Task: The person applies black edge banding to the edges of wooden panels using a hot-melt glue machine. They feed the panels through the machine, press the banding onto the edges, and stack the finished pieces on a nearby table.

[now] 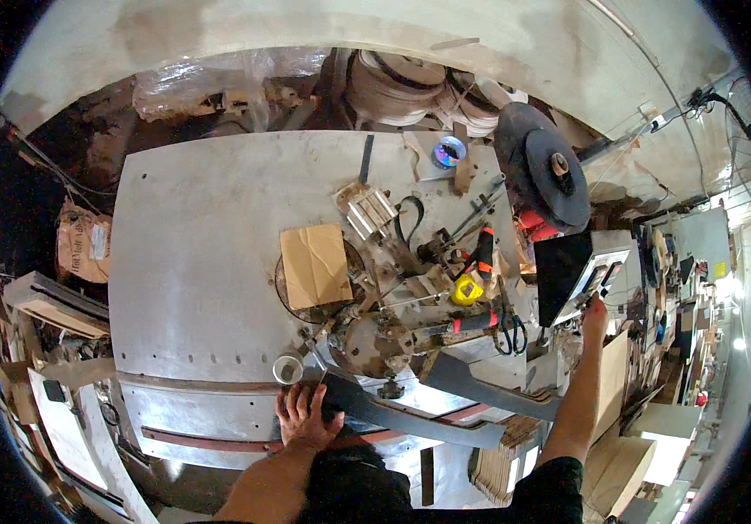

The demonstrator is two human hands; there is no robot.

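Note:
My left hand (306, 417) lies palm down at the near edge of the metal work table (192, 262), fingers stretched out. Just beyond its fingertips stands a small clear cup (287, 369). Close by on its right lies a dark curved board (410, 417), running along the table's front. My right hand (595, 316) reaches out to the right and touches the front of a black and silver control box (601, 266) with switches. Its fingers are too small and partly hidden to make out their pose.
A cardboard piece (316, 266) covers a round plate mid-table. Around it are a yellow tape measure (466, 290), black scissors (512, 332), clamps and metal parts. A blue tape roll (448, 152) sits at the back. Large black discs (543, 166) stand at the far right corner.

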